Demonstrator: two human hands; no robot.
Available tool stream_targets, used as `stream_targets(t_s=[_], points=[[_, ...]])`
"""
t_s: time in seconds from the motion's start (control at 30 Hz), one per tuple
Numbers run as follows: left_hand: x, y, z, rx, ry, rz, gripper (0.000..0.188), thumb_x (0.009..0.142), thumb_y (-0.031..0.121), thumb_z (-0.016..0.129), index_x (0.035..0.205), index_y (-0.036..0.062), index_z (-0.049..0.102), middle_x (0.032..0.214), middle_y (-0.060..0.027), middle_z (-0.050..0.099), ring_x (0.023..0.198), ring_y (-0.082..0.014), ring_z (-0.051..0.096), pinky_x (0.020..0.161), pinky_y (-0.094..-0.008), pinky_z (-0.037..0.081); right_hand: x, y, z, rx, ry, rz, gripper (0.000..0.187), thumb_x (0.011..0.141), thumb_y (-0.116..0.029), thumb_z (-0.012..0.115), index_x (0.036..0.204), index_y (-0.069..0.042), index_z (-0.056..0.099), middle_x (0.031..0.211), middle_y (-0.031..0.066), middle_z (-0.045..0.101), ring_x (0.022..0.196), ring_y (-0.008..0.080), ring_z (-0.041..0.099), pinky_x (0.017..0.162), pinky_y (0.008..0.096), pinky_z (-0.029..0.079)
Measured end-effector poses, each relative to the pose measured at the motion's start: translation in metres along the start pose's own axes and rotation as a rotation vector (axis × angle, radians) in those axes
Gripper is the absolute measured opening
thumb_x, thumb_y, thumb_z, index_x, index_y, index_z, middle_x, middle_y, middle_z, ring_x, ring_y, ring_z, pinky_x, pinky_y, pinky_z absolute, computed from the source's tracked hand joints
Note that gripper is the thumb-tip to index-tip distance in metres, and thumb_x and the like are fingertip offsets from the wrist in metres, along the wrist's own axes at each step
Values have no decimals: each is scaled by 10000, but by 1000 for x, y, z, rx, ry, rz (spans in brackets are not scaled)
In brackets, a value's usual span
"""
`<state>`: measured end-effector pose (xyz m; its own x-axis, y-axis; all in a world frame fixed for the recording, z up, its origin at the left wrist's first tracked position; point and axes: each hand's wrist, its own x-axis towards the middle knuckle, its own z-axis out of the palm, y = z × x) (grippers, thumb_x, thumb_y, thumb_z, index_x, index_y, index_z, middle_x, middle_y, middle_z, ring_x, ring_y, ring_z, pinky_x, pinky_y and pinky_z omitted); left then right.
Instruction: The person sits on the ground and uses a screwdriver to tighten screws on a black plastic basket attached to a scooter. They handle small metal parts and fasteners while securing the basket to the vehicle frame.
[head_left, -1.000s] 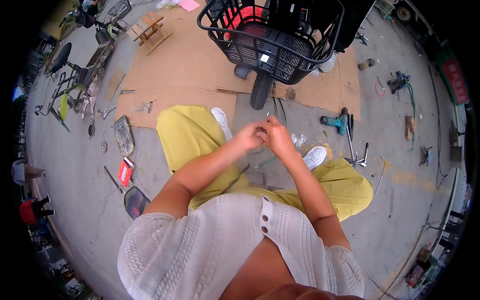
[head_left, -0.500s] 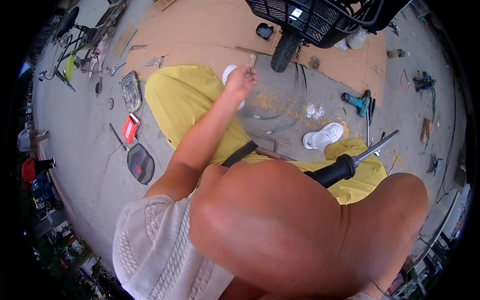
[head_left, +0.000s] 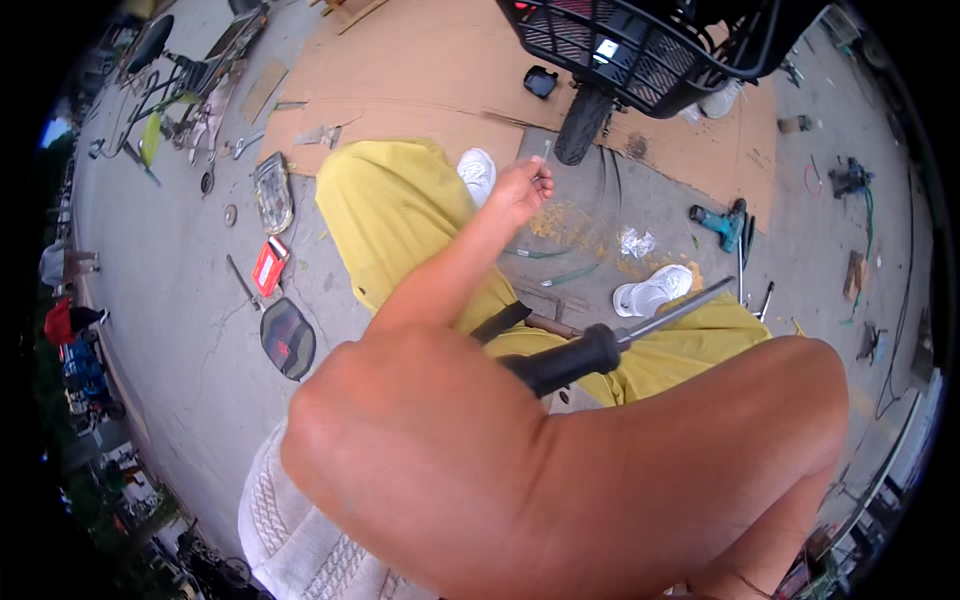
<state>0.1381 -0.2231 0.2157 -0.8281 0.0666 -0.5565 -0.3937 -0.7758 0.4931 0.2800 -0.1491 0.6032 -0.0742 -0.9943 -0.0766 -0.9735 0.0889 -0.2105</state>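
- Right hand [head_left: 420, 450] wraps the screwdriver [head_left: 575, 362] by its handle, leaving the shaft free to its right;
- left hand [head_left: 517, 192], farther ahead, nearly closed, pinches a small thin piece [head_left: 546, 150], tip exposed.

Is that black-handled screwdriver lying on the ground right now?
No, the right hand grips the screwdriver, held up in front of the yellow trousers.

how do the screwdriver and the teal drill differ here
The screwdriver is gripped in the right hand, while the drill lies on the ground with no hand on it. The screwdriver has a black handle; the drill's body is mostly teal. The screwdriver is straight with a long metal shaft, whereas the drill's grip angles off its body. Both are tools.
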Motion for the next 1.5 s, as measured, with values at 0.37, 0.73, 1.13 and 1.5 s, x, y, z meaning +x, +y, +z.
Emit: stream_targets(t_s=[0.37,0.73,1.13,1.5], points=[[-115,48,30,-379,-587,-211,251,1001,283,445,932,98,601,812,-23,585,688,-132,530,713,-345,483,-21,117,179,93,952,119,229,643,-84,631,869,-48,619,799,56,588,791,265,580,797,386,465],[-56,110,17,-359,-621,4,153,1004,206,423,930,91,490,642,33,380,558,-104,366,712,-346,414,-33,104,266,513,1122,917,343,883,-281,577,1106,-21,606,1037,166,569,925,340,566,854,391,447],[-12,205,28,-323,-113,166,212,1025,219,341,863,106,420,647,13,394,563,-140,362,702,-387,421,-22,111,452,1329,-526,1256,472,887,-451,443,1050,-69,667,1000,140,664,875,290,640,714,480,518],[30,208,47,-280,101,273,150,1008,186,385,904,89,434,682,-5,406,575,-152,364,647,-379,418,-27,102,497,1186,-265,787,377,885,-323,472,916,9,649,920,288,621,854,472,590,741,507,458]])
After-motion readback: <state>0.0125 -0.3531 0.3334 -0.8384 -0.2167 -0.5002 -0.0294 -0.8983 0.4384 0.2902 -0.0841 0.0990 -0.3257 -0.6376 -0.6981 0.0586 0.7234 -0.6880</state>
